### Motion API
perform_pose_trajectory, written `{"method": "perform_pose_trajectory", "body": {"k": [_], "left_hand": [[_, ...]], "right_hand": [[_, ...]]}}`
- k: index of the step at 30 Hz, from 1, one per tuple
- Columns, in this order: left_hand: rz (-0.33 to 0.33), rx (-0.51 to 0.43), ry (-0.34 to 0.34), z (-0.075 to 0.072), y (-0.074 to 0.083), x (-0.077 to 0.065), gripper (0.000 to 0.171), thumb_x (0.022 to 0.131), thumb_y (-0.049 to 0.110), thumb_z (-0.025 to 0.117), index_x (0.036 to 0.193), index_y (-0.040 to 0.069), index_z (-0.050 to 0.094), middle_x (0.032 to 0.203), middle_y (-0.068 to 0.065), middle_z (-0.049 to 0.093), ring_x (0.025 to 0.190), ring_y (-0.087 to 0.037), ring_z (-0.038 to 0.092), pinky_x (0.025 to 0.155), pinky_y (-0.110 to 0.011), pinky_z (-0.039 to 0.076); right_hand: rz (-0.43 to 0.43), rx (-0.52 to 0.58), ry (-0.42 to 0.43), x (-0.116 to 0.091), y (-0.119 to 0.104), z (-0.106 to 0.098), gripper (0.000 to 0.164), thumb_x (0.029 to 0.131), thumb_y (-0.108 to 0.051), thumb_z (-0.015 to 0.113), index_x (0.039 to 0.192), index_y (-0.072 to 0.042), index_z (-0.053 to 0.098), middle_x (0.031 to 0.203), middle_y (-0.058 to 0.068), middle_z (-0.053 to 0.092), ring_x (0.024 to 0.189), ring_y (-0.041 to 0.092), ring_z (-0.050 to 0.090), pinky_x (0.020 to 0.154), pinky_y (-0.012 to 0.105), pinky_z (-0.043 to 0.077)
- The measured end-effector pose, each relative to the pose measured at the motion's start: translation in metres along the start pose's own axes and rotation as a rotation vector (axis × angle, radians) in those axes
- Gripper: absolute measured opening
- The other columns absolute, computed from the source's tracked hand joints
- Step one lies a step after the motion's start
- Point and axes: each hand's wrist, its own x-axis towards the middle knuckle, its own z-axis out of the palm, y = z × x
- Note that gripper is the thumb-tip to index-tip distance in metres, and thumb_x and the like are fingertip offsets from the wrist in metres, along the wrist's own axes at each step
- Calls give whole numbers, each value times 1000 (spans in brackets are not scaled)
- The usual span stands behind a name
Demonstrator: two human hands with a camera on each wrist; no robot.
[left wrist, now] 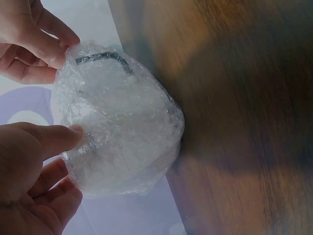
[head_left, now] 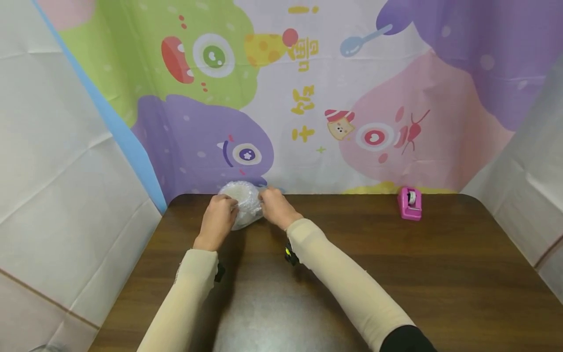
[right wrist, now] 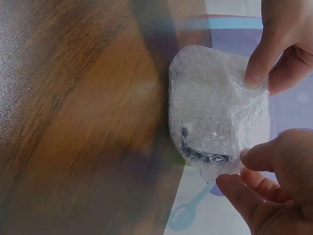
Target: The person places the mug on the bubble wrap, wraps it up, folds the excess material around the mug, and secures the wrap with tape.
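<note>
A rounded bundle of clear bubble wrap (head_left: 247,198) stands at the table's back edge in the head view. Through the wrap (left wrist: 122,112) something pale shows, along with a dark curved strip (right wrist: 205,155); what the item is, I cannot tell. My left hand (head_left: 216,221) pinches the wrap on the left side, its thumb (left wrist: 63,138) lying on the plastic. On the right side, my right hand (head_left: 278,208) holds the wrap's edge between thumb and fingers (right wrist: 239,193). The wrap hides the contents in part.
A pink tape dispenser (head_left: 411,204) with a roll of tape sits at the back right of the brown wooden table (head_left: 352,274). Directly behind the table hangs a cloth printed with cartoon monsters (head_left: 334,88). Pale panels (head_left: 75,161) stand at the left and right.
</note>
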Motion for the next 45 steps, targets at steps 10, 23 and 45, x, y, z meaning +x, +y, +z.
{"method": "perform_pose_trajectory", "body": {"k": [10,23,45], "left_hand": [[-13,68,-24,-9,3,5,16,84,-1,75,100,-4,75,94,-23,73,94,-45,68,84,-56,58],[66,123,88,-2,8,-1,9,81,3,81,86,-3,76,94,-22,65,87,-43,62,78,-51,57],[-13,97,72,-3,12,1,6,86,1,75,81,-2,77,90,-20,67,88,-42,65,75,-53,60]], "right_hand": [[-59,-45,13,-8,-6,-7,21,97,-1,64,116,3,71,113,20,71,108,34,68,92,41,59],[-33,-55,80,-11,-2,4,18,92,3,66,107,0,76,108,18,72,104,32,71,86,39,61],[-63,-75,98,-6,-4,5,16,93,3,66,104,-1,77,104,16,73,102,31,72,86,38,61]]}}
